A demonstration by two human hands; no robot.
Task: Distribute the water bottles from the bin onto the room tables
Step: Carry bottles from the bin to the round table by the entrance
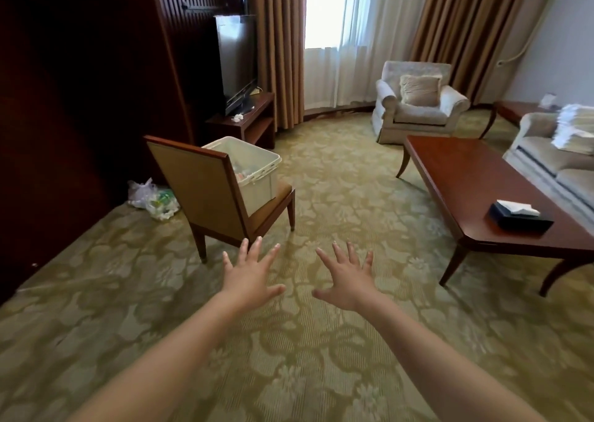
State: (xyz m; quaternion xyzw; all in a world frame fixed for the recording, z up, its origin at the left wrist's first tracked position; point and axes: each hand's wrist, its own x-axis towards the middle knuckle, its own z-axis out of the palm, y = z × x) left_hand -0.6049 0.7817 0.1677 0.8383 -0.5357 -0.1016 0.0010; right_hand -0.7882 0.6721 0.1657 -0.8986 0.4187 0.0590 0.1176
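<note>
With left hand (249,278) and right hand (348,281) spread empty, well short of the bin (258,185) on the chair (193,177), its barely visible bottles (241,174) probably feel weighty, slick, squashy: grip mid-body.

The pale plastic bin (257,182) sits upright on a chair (202,180), well apart from the wooden table (456,177).

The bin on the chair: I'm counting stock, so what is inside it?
Inside the bin, a few pale blurred shapes with a reddish spot show, possibly bottles. The chair back covers its left side and its walls hide the bottom, so no count.
</note>
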